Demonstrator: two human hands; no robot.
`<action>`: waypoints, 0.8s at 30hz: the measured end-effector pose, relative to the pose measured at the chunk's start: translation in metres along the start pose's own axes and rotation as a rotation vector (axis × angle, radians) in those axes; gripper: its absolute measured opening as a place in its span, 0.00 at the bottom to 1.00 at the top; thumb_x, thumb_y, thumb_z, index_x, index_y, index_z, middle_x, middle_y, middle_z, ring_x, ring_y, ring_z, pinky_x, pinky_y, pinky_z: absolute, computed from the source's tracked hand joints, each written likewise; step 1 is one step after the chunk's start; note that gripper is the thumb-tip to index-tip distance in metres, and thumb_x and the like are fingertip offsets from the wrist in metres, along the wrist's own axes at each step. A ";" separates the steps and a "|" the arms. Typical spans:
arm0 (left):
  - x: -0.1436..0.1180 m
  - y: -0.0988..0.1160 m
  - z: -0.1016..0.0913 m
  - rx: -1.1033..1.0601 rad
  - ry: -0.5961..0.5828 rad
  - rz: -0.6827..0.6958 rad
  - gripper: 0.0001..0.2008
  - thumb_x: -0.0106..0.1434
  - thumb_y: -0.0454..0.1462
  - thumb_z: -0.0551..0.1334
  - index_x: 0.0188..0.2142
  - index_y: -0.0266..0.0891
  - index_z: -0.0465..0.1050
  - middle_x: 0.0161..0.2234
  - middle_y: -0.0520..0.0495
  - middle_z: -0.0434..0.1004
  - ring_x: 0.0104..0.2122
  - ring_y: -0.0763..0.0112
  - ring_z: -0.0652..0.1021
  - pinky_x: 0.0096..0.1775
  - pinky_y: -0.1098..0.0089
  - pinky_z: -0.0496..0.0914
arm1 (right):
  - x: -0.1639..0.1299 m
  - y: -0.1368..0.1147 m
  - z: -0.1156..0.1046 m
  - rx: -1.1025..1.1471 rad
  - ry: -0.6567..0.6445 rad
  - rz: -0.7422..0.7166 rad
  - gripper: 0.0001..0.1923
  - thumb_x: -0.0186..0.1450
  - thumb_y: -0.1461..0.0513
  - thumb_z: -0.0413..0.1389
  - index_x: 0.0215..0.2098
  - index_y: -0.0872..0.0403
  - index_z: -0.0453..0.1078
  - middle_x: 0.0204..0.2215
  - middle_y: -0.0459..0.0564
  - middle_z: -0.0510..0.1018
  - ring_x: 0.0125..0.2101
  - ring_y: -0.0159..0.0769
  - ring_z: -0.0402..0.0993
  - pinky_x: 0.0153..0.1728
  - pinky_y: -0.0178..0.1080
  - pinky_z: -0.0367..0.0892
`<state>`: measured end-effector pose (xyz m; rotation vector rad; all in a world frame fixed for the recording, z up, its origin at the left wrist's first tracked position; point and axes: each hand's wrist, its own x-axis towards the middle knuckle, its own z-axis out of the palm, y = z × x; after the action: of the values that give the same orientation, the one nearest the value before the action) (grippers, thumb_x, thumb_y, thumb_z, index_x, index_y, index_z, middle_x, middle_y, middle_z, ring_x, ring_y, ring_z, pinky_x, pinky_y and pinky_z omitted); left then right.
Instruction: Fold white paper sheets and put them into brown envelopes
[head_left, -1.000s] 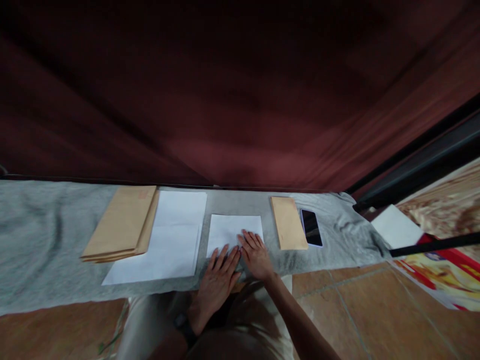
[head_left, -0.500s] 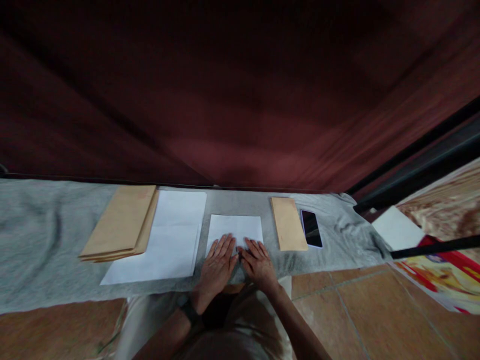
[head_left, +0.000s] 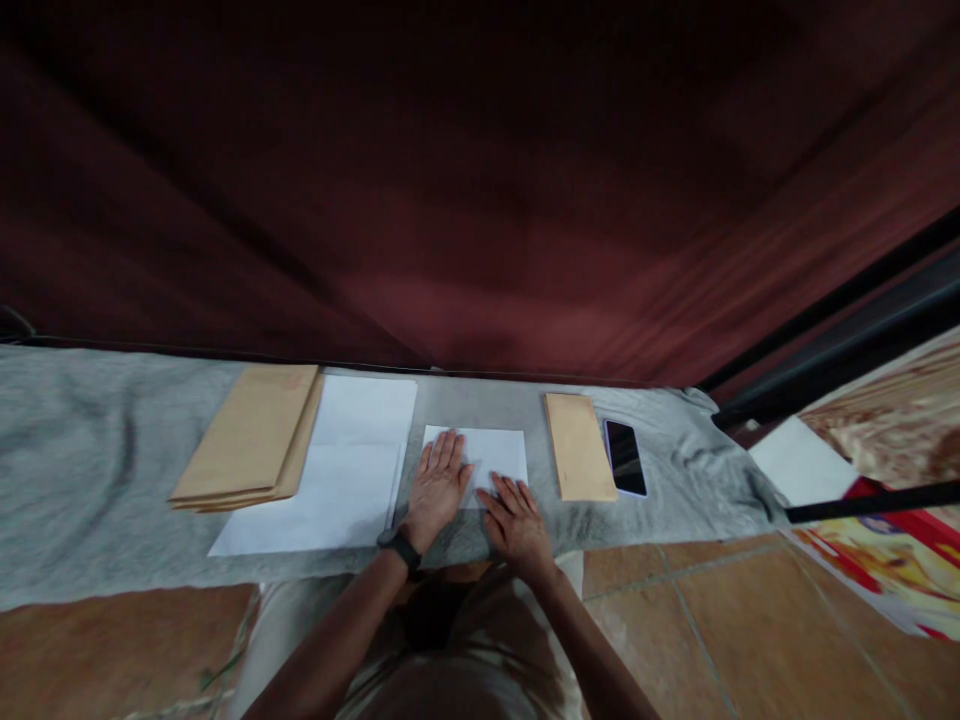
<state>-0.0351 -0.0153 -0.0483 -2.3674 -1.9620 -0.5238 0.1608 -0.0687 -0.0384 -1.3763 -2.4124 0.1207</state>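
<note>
Slid farther since before: left hand (head_left: 437, 487), fingers flat and spread on smooth folded white paper (head_left: 487, 455); right hand (head_left: 516, 518) likewise flat, gripping nothing.

Folded paper (head_left: 487, 452) partly under hands

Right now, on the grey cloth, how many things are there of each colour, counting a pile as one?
White: 2, the small folded white paper sheet under both hands and the large white paper sheets.
Brown: 2, the stack of brown paper envelopes and the single brown envelope.
Black: 1, the black smartphone.
Total: 5.
</note>
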 end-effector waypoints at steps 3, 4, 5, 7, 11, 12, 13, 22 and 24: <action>-0.012 0.002 -0.002 0.003 0.021 0.026 0.31 0.73 0.46 0.48 0.69 0.31 0.55 0.70 0.34 0.56 0.70 0.56 0.57 0.68 0.50 0.54 | 0.000 0.000 0.001 -0.005 0.010 0.001 0.22 0.73 0.61 0.52 0.64 0.46 0.68 0.67 0.49 0.66 0.65 0.42 0.64 0.68 0.51 0.55; -0.018 0.003 -0.003 0.006 0.024 0.043 0.31 0.73 0.46 0.48 0.69 0.32 0.56 0.70 0.34 0.56 0.70 0.55 0.58 0.68 0.50 0.55 | 0.000 0.000 0.001 -0.006 0.011 0.001 0.22 0.73 0.61 0.51 0.64 0.46 0.68 0.67 0.49 0.66 0.65 0.42 0.63 0.68 0.51 0.55; -0.025 0.005 -0.005 0.012 0.024 0.060 0.31 0.73 0.46 0.49 0.69 0.32 0.57 0.70 0.34 0.56 0.70 0.54 0.58 0.68 0.50 0.55 | 0.000 0.000 0.002 -0.006 0.012 -0.001 0.22 0.73 0.61 0.51 0.64 0.46 0.68 0.67 0.49 0.65 0.65 0.42 0.63 0.68 0.51 0.55; -0.040 0.008 -0.009 0.023 0.021 0.088 0.30 0.72 0.47 0.51 0.68 0.34 0.59 0.70 0.34 0.56 0.70 0.53 0.58 0.67 0.50 0.56 | 0.000 0.000 0.002 -0.005 0.009 -0.004 0.22 0.74 0.61 0.50 0.65 0.46 0.66 0.67 0.49 0.65 0.65 0.42 0.63 0.68 0.51 0.54; -0.068 0.013 -0.018 0.034 0.026 0.105 0.31 0.72 0.49 0.52 0.69 0.36 0.56 0.70 0.34 0.55 0.70 0.52 0.58 0.67 0.50 0.58 | -0.004 0.000 0.005 -0.021 0.018 0.017 0.23 0.75 0.60 0.48 0.67 0.49 0.63 0.68 0.51 0.64 0.66 0.43 0.62 0.68 0.51 0.54; -0.073 0.014 -0.019 0.035 0.029 0.104 0.32 0.72 0.49 0.52 0.70 0.36 0.55 0.71 0.34 0.54 0.70 0.52 0.58 0.67 0.50 0.59 | -0.005 -0.001 0.006 -0.030 0.025 0.031 0.24 0.75 0.60 0.48 0.68 0.50 0.62 0.68 0.52 0.63 0.66 0.43 0.61 0.68 0.51 0.54; -0.078 0.014 -0.021 0.035 0.032 0.100 0.33 0.72 0.49 0.52 0.70 0.36 0.55 0.71 0.34 0.54 0.70 0.53 0.58 0.66 0.51 0.59 | -0.007 -0.001 0.007 -0.040 0.034 0.045 0.24 0.75 0.60 0.48 0.69 0.51 0.61 0.68 0.53 0.63 0.66 0.43 0.61 0.67 0.51 0.55; -0.100 0.012 -0.023 0.058 0.096 0.049 0.36 0.72 0.51 0.50 0.71 0.30 0.49 0.69 0.29 0.57 0.69 0.49 0.60 0.65 0.50 0.62 | -0.026 0.000 0.008 -0.113 0.087 0.136 0.31 0.76 0.58 0.46 0.74 0.57 0.48 0.69 0.59 0.60 0.67 0.47 0.59 0.67 0.51 0.55; -0.103 0.011 -0.023 0.053 0.102 0.041 0.37 0.72 0.51 0.50 0.71 0.29 0.47 0.69 0.28 0.56 0.69 0.49 0.60 0.64 0.50 0.63 | -0.032 0.002 0.007 -0.123 0.092 0.147 0.31 0.76 0.57 0.46 0.74 0.58 0.46 0.69 0.61 0.59 0.68 0.47 0.58 0.66 0.52 0.56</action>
<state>-0.0453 -0.1208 -0.0518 -2.2957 -1.8574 -0.5712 0.1746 -0.0942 -0.0533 -1.5778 -2.2757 -0.0544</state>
